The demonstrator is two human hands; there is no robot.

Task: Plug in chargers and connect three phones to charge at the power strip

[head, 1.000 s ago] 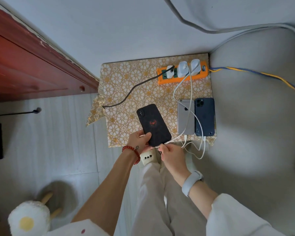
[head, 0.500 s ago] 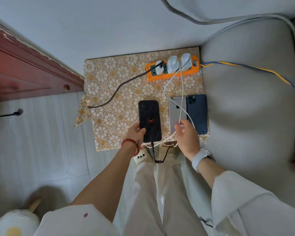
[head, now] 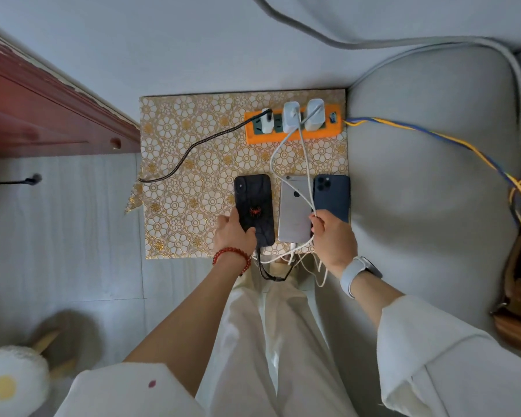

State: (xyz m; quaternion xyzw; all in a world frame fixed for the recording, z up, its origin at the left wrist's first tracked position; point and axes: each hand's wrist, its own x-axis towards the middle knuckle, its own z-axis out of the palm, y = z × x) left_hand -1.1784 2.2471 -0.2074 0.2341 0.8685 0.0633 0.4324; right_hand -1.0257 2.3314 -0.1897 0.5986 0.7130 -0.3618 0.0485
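Observation:
An orange power strip [head: 333, 133] lies at the back of a gold-patterned table top [head: 193, 206], with three white chargers [head: 291, 116] plugged in. Three phones lie face down side by side: a black phone [head: 254, 203] with a red spider mark, a silver phone [head: 294, 212] and a dark blue phone [head: 333, 195]. My left hand [head: 233, 233] grips the black phone's lower left edge; a black cable [head: 193, 149] runs from its bottom end. My right hand [head: 333, 236] pinches the white cables [head: 306, 164] over the silver and blue phones.
A grey sofa cushion [head: 433, 206] stands to the right, crossed by a blue-and-yellow cord [head: 433, 136]. A red-brown wooden cabinet [head: 42, 115] is at the left. A fluffy white slipper [head: 9, 380] lies on the tiled floor near left. My white trousers fill the foreground.
The black phone was turned straight and set down beside the silver one. My right hand left its bottom end and moved right, taking hold of the white cables.

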